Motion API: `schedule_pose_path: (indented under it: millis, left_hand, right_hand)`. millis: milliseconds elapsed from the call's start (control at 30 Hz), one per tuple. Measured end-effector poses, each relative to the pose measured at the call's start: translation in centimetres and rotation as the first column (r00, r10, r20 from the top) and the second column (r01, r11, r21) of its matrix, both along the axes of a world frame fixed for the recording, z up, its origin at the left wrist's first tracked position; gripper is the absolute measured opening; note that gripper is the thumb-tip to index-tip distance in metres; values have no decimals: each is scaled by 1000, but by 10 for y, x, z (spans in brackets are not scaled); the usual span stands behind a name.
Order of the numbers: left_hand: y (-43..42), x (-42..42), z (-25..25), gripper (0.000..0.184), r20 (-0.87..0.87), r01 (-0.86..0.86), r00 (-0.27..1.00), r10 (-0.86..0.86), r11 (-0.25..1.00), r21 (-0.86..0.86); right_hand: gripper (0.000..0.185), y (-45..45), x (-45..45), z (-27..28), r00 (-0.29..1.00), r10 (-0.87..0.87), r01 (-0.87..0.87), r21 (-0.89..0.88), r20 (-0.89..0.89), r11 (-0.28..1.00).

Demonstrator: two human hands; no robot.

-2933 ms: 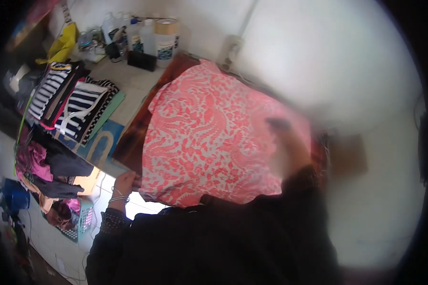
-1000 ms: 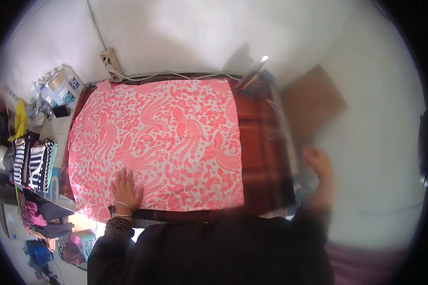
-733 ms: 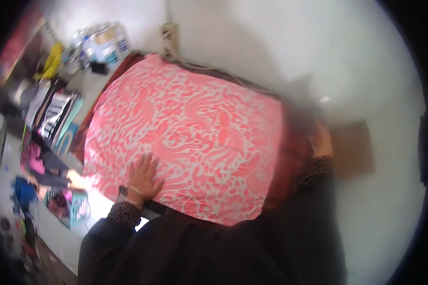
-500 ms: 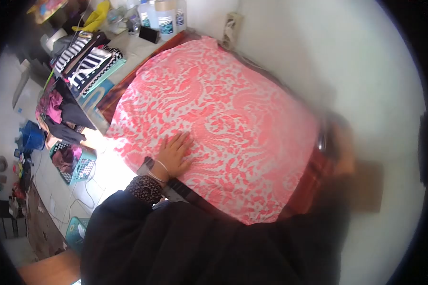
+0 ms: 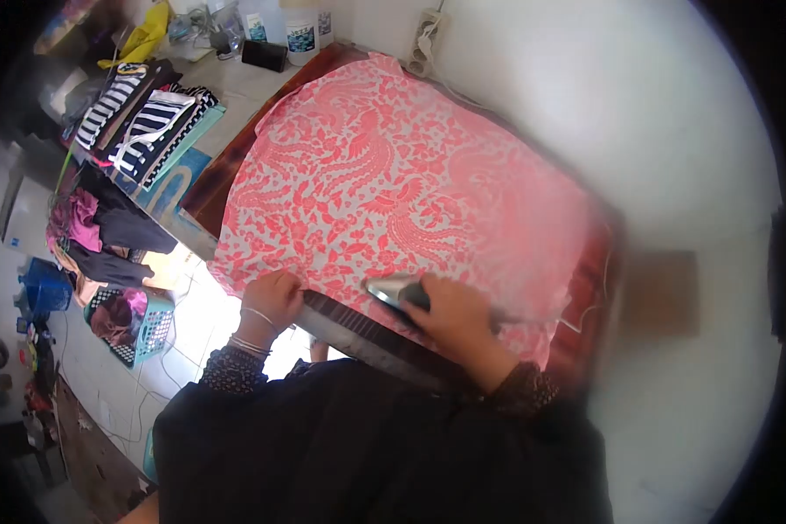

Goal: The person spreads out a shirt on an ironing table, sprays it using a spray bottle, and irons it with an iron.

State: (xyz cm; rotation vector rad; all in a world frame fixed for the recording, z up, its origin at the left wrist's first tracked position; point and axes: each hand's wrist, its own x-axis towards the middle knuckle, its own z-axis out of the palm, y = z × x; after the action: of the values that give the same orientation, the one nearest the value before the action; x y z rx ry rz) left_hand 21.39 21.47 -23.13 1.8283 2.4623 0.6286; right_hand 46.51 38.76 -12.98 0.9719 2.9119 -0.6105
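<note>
A pink-and-white cloth with a bird and leaf pattern lies spread over the ironing surface. My right hand is wrapped round the handle of a clothes iron, whose tip points left near the cloth's front edge. To the left of the iron, my left hand has its fingers closed on the cloth's near edge. Part of the iron is hidden behind my right fingers.
Folded striped clothes lie at the back left. Bottles and a dark phone stand behind. A power strip hangs on the wall. A teal basket with clothes is on the floor.
My right hand has brought the iron from the far right to the front edge of the cloth. My left hand, earlier flat on the cloth, has shifted left and closed on its edge.
</note>
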Motion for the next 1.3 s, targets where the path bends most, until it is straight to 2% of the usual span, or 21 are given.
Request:
schedule_pose_path:
  millis: [67,133,267,333,367,467,533,567,600,667,700,733,833,933,1000,1067,1100,1133,1200,1267,1300]
  left_hand:
    - [1,-6,9,12,-3,41,999,-41,999,4]
    - [-3,-12,20,11,20,126,992,-126,992,-11]
    - [-11,-22,22,12,36,174,985,-171,982,-78]
    - [-13,-29,15,13,77,251,966,-246,966,-63]
    - [-11,-34,14,13,88,254,965,-248,966,-55]
    - [-7,-55,20,16,156,324,945,-289,898,-298]
    - [-4,-82,22,23,364,25,930,-47,997,67]
    - [4,-101,15,23,373,24,927,-48,997,68]
    - [16,-126,3,28,375,-121,922,95,991,48]
    - [43,-173,-12,39,378,-412,847,374,911,22]
    - [51,-180,-11,39,391,-425,837,383,905,25]
    - [57,-182,-8,40,345,-462,826,447,886,-42]
    - [57,-176,12,39,229,-481,826,515,856,-190]
    - [61,-177,4,35,130,-455,860,493,857,-241]
    - [62,-185,-5,32,96,-447,874,477,865,-229]
    - [58,-194,-13,25,106,-413,884,456,866,-282]
    - [54,-196,-20,25,107,-411,883,457,864,-290]
    - [52,-197,-28,23,108,-389,904,413,901,-192]
    - [51,-199,-37,22,102,-339,933,346,937,-82]
    - [49,-200,-40,21,124,-339,935,331,940,48]
    - [49,-200,-38,21,124,-340,935,332,939,54]
  right_hand:
    - [38,19,-28,-3,969,-247,247,30,-2,969]
    - [41,39,-52,-9,941,-308,320,76,-137,944]
    - [42,25,-85,2,957,-290,290,31,-7,956]
    - [42,-8,-87,3,997,18,-20,25,78,1000]
    - [42,-14,-89,2,996,15,-18,29,92,999]
    - [41,-20,-98,-2,993,-90,84,80,77,993]
    - [42,5,-113,-4,904,-423,427,85,-61,900]
    - [42,9,-121,3,858,-514,514,49,-11,856]
    - [42,1,-123,6,858,-514,514,56,-5,856]
    - [42,-26,-128,11,962,-163,161,24,218,987]
    - [44,-37,-123,-4,996,-15,7,93,92,996]
    - [44,-37,-128,-3,994,-4,-6,93,106,996]
    - [46,-30,-143,1,933,-348,337,116,93,934]
    - [46,-13,-150,-6,921,-389,383,181,-6,906]
    - [46,-29,-143,-4,935,-345,329,164,76,930]
    - [45,-45,-134,-10,997,-34,16,227,74,974]
    - [46,-44,-137,-6,983,-95,59,214,159,975]
    - [46,-40,-140,-6,981,-105,71,205,163,976]
    - [46,-27,-146,-3,925,-368,352,159,90,923]
    - [45,-28,-143,-2,929,-359,341,175,90,924]
    - [45,-34,-137,-8,970,-225,203,204,92,958]
